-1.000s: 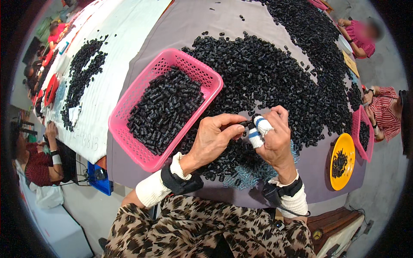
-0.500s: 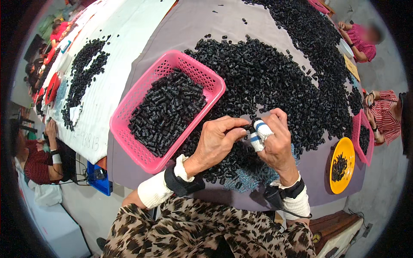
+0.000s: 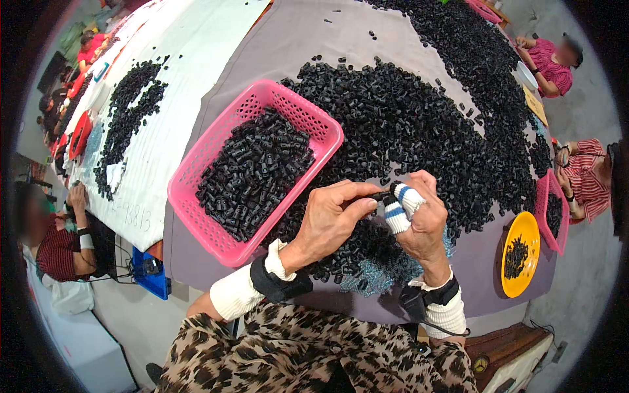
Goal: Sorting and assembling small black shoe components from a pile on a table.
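Observation:
My left hand [image 3: 331, 223] and my right hand [image 3: 419, 219] meet above a big heap of small black plastic parts [image 3: 419, 131] on a grey-covered table [image 3: 308, 39]. Both pinch one small black part [image 3: 382, 195] between their fingertips. Two fingers of my right hand wear white cots with blue stripes. A pink mesh basket [image 3: 196, 196] filled with the same black parts stands just left of my hands. Dark bands and white cuffs wrap both wrists.
A yellow dish [image 3: 521, 275] and a second pink basket [image 3: 547, 196] with black parts sit at the right, near a seated person in red stripes [image 3: 586, 177]. Another person [image 3: 547, 62] sits farther back. A white-covered table [image 3: 151, 85] with more parts lies left.
My hands stayed over the same spot. The left fingers closed in toward the right fingertips, and both now pinch the small black part between them.

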Motion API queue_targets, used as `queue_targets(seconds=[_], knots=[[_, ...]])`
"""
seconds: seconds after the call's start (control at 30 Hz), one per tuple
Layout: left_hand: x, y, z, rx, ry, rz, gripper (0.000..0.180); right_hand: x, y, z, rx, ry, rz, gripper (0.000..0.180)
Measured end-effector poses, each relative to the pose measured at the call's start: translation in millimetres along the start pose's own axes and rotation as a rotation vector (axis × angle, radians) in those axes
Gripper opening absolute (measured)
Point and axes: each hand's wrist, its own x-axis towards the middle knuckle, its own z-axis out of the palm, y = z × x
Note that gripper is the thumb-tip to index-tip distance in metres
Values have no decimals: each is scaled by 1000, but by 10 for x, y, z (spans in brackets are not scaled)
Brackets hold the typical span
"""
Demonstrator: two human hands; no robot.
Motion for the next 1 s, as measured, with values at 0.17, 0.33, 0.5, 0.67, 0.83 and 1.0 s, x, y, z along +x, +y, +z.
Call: queue_targets(seconds=[0.17,0.33,0.5,0.67,0.83,1.0], knots=[[7,14,6,-30,20,-19,20,25,-73,-26,-138,-16,-75,21],[-9,6,2,37,38,26,20,14,-79,-23,-210,-32,-150,22],[-5,-2,17,63,57,74,19,-1,-40,-23,-107,-66,-118,21],[-5,-55,10,158,115,190,19,-8,-3,1,-45,-123,-114,22],[-1,-41,33,123,100,160,19,-23,-9,-25,-76,-123,-109,24],[-2,-22,16,136,64,136,21,-4,-4,-58,-26,-152,-56,21]])
